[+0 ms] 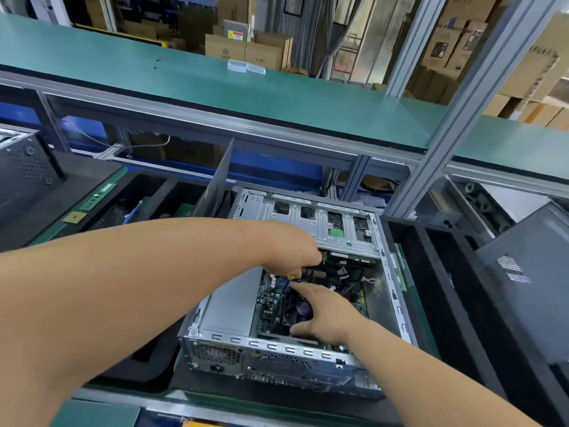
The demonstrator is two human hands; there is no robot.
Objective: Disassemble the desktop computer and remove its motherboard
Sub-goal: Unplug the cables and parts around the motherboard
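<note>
An open desktop computer case [277, 352] lies on its side in front of me, rear panel toward me. Inside, the green motherboard [271, 306] shows beside the grey power supply [231, 303], with a dark CPU fan [295, 312] and a silver drive cage [323, 223] at the far end. My left hand [289, 251] reaches in from the left, fingers closed around a dark-handled tool whose tip points down at the board. My right hand [326, 312] rests over the fan, index finger stretched toward the tool tip, thumb on the case's near edge.
A grey side panel [215, 186] stands upright to the left of the case. Black foam trays with boards lie on the left [92, 204], another black case at far left [24, 174]. Black bins and a grey perforated panel [523, 272] sit on the right. A green shelf [215, 87] runs overhead.
</note>
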